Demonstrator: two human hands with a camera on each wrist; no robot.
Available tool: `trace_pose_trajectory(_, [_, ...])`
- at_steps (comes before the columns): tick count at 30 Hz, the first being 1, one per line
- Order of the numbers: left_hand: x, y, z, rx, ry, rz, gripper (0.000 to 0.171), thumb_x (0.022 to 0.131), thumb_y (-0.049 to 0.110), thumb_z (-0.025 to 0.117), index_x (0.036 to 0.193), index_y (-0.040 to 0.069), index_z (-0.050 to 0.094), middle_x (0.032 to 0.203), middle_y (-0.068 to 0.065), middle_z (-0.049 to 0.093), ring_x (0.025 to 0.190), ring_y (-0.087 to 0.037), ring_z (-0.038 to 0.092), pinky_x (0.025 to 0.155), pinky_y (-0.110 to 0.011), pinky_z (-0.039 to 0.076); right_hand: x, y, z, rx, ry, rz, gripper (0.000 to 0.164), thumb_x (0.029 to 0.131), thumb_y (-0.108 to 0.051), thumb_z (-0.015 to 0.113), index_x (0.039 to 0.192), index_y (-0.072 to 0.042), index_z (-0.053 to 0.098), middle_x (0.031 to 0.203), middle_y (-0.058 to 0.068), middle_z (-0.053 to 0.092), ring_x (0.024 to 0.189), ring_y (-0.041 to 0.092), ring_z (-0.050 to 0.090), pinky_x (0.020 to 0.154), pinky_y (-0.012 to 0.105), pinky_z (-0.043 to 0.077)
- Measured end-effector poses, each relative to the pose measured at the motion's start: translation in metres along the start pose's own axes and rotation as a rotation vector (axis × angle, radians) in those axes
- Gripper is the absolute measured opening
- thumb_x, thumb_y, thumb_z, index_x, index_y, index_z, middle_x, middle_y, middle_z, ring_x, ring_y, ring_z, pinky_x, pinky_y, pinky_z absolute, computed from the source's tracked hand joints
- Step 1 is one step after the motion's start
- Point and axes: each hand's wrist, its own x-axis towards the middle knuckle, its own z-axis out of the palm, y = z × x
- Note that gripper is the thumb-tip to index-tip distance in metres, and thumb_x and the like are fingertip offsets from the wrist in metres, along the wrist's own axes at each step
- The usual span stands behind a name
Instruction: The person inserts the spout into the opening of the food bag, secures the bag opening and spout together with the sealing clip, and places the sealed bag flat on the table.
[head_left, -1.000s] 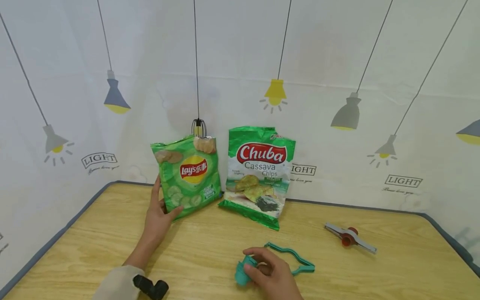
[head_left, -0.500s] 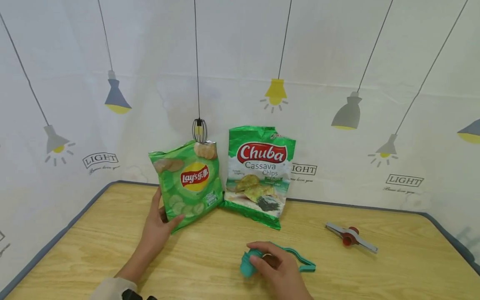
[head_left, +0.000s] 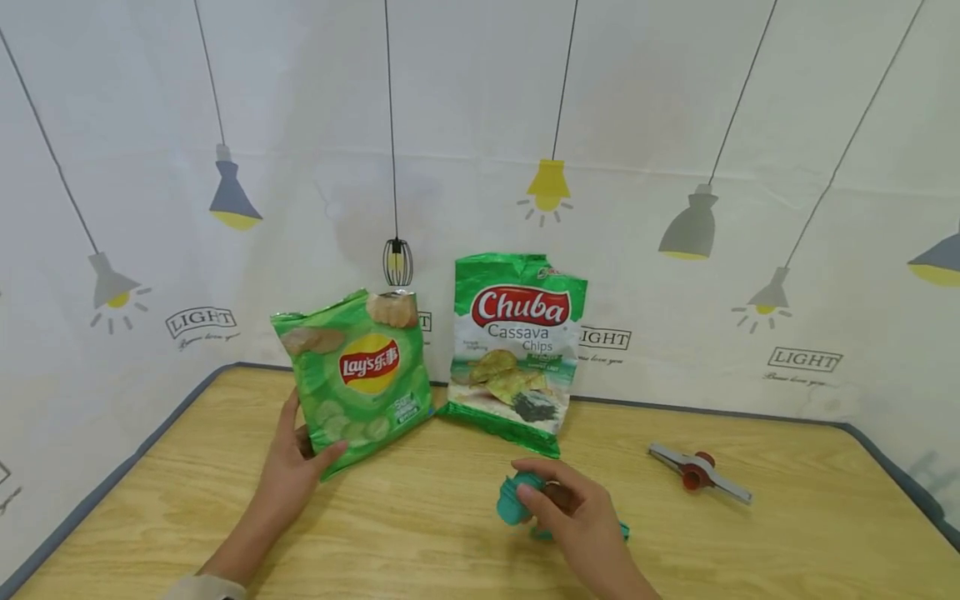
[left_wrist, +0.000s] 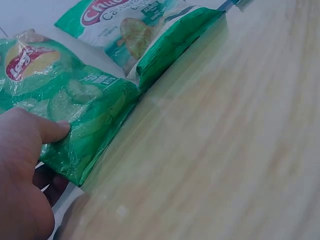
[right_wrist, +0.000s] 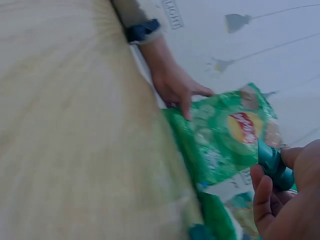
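Note:
In the head view my left hand (head_left: 288, 467) grips the lower left corner of a green Lay's chip bag (head_left: 371, 375), thumb on the front and fingers behind. The bag stands tilted on the table. My right hand (head_left: 588, 521) pinches a small teal cap-like piece (head_left: 513, 502) between thumb and fingers, raised over the table. Below and behind that hand lies a teal bag clip (head_left: 624, 531), mostly hidden by it. The right wrist view shows the teal piece (right_wrist: 272, 167) as a short ridged cylinder overlapping the bags.
A green and white Chuba cassava chip bag (head_left: 521, 350) leans against the printed wall cloth, right of the Lay's bag. A grey clip with a dark red round spout (head_left: 699, 473) lies at the right of the wooden table (head_left: 405, 542).
My left hand has brought the Lay's bag left and nearer to me, apart from the wall. My right hand has moved up and right with the teal piece, now covering most of the teal clip.

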Motion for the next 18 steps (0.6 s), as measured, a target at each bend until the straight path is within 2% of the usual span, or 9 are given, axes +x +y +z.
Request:
trace_pose_trajectory(6, [-0.003,-0.003,-0.013,0.035,-0.039,0.005,0.090,0.089,0.009,0.068,0.154,0.027,0.008,0.116,-0.030,0.059,0.091,-0.010,0.062,0.076,-0.022,0.049,0.007,-0.014,-0.024,-0.022,0.125,-0.163,0.031,0.095,-0.016,0.061,0.125,-0.007,0.061,0.103,0.011,0.061,0.078,0.023,0.064,0.065,0.036,0.051])
trace_pose_trajectory(9, [-0.005,-0.002,-0.014,0.021,-0.071,0.025,0.092,0.088,0.006,0.068,0.154,0.029,0.008,0.115,-0.030,0.060,0.092,-0.011,0.063,0.076,-0.024,0.050,0.008,-0.018,-0.030,-0.027,0.163,-0.197,0.031,0.095,-0.013,0.061,0.125,-0.007,0.061,0.102,0.011,0.061,0.076,0.028,0.063,0.063,0.034,0.049])
trace_pose_trajectory(15, [-0.011,0.004,-0.006,-0.085,-0.182,0.018,0.096,0.088,-0.001,0.066,0.154,0.028,0.003,0.121,-0.032,0.056,0.098,-0.011,0.063,0.080,-0.025,0.049,0.008,-0.022,-0.028,-0.049,0.183,-0.195,0.033,0.094,-0.015,0.062,0.127,-0.008,0.061,0.110,0.009,0.063,0.072,0.022,0.063,0.062,0.033,0.048])
trace_pose_trajectory(18, [-0.014,0.006,0.000,-0.116,-0.238,0.013,0.096,0.088,0.000,0.066,0.154,0.024,0.002,0.123,-0.031,0.055,0.101,-0.011,0.062,0.083,-0.025,0.048,0.010,-0.024,-0.024,-0.066,0.194,-0.223,0.032,0.094,-0.014,0.062,0.126,-0.009,0.062,0.107,0.009,0.063,0.070,0.020,0.062,0.061,0.033,0.047])
